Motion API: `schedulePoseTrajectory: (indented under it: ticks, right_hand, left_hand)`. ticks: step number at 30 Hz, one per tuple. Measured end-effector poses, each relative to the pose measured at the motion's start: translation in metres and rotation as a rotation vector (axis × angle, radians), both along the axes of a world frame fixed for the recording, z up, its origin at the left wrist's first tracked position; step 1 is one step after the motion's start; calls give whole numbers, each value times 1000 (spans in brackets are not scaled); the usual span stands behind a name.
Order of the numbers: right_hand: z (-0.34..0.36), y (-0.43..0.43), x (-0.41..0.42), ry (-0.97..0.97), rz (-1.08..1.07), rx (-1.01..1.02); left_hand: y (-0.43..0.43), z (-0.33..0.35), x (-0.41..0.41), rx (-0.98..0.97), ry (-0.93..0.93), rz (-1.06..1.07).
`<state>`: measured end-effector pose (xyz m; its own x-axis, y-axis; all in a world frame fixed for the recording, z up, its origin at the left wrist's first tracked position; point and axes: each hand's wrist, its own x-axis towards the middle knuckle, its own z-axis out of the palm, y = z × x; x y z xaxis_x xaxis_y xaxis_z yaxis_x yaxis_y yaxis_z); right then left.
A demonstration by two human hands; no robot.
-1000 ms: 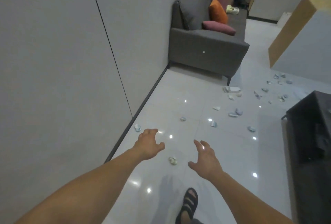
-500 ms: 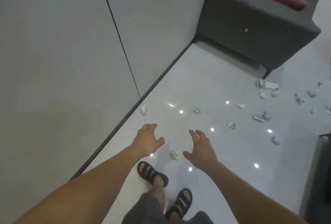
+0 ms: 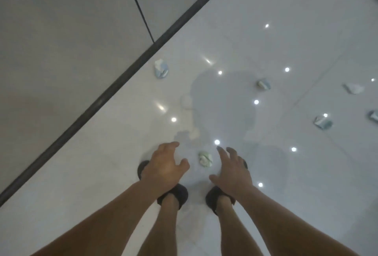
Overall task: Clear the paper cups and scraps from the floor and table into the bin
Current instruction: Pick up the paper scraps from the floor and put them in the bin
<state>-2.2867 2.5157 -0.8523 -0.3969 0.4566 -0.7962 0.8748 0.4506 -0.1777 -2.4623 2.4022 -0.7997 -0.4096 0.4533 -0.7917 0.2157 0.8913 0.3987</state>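
A pale grey panelled wall (image 3: 61,30) fills the upper left, meeting a glossy white tiled floor (image 3: 296,30) along a dark skirting strip (image 3: 122,83) that runs diagonally. Two bare forearms reach down over a pair of black sandals (image 3: 177,195). The left hand (image 3: 163,165) and the right hand (image 3: 233,170) hover palm-down with fingers spread and gripping nothing. Between them, touching neither, a small crumpled green-and-white paper scrap (image 3: 205,158) lies on the floor. A crumpled blue-and-white paper cup (image 3: 161,69) lies just beside the skirting strip. Further paper scraps (image 3: 322,121) are scattered well apart to the right.
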Motion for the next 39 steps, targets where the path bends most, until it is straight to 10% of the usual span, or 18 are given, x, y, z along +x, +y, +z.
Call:
schedulePoseTrajectory:
  ticks: [13, 30, 39]
  right_hand:
    - [-262, -50, 25, 71, -92, 15]
    - [-50, 3, -161, 622, 153, -134]
    - [-103, 34, -213, 535, 217, -257]
  left_hand:
    - [-30, -233, 15, -56, -88, -75]
    - [4, -95, -79, 290, -150, 415]
    - [-12, -134, -102, 187, 17, 619]
